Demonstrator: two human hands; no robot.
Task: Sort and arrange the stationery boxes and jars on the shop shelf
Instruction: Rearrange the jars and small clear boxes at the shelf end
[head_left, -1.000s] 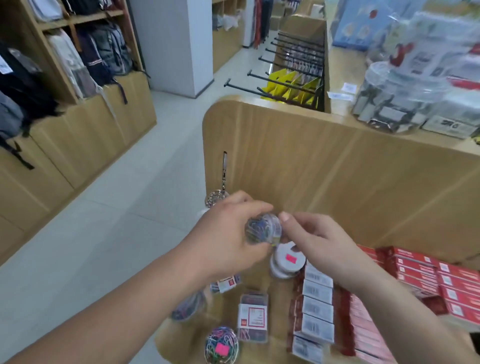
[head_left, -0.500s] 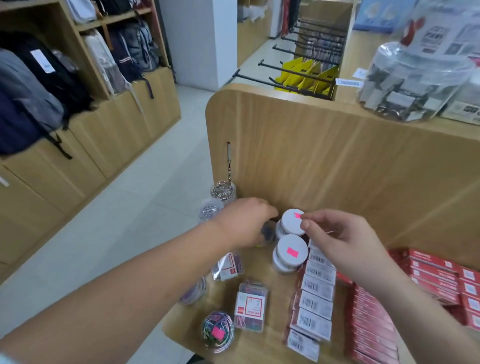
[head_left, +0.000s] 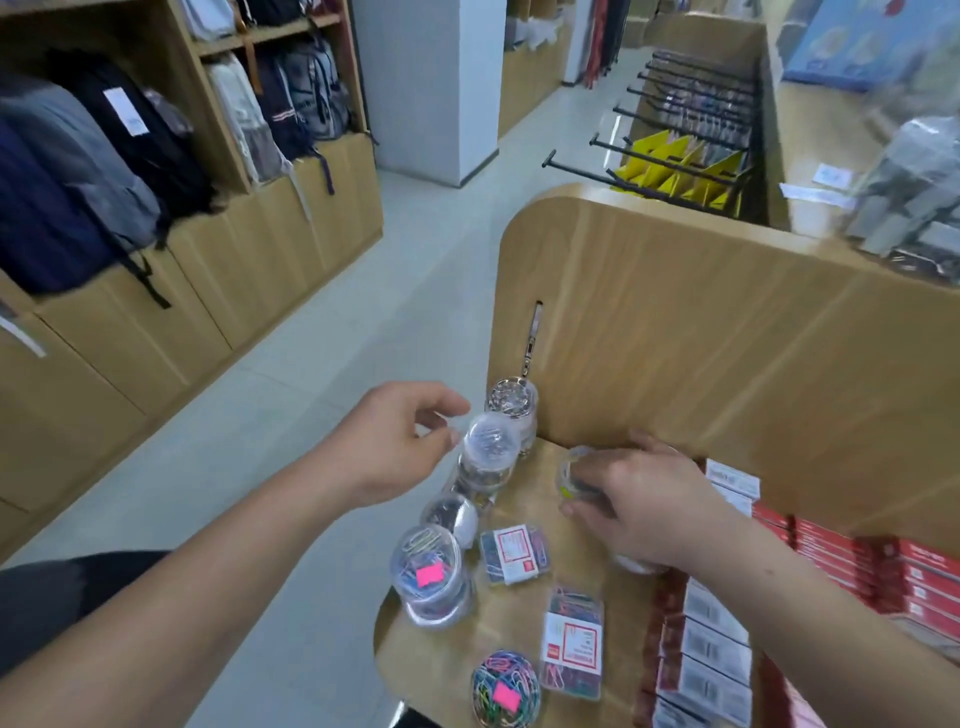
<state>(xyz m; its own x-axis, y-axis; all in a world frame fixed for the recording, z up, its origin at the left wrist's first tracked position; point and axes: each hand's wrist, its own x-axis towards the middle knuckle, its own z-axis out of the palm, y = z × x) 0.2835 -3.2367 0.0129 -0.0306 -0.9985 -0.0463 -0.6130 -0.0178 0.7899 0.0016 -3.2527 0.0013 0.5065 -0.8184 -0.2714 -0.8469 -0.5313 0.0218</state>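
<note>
Right hand (head_left: 641, 501) now round clear jar (head_left: 570, 474); labels (head_left: 572, 643) illegible.

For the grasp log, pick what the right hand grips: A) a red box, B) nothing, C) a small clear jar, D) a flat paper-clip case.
C: the right hand curls its fingers round a small clear jar that sits on the wooden shelf.

- The shelf (head_left: 501, 621) is showing pale tan wood grain.
- The tall jar (head_left: 428, 577) and round jar (head_left: 505, 686) are showing multicoloured clips through clear walls, each wearing a bright pink sticker.
- The flat box (head_left: 571, 647) is carrying a red-and-white label.
- The stacked boxes (head_left: 714, 649) are showing red sides and white barcode labels.
- The folders (head_left: 670, 166) are showing yellow.
- The backpacks (head_left: 67, 208) are showing navy, grey and black.
</note>
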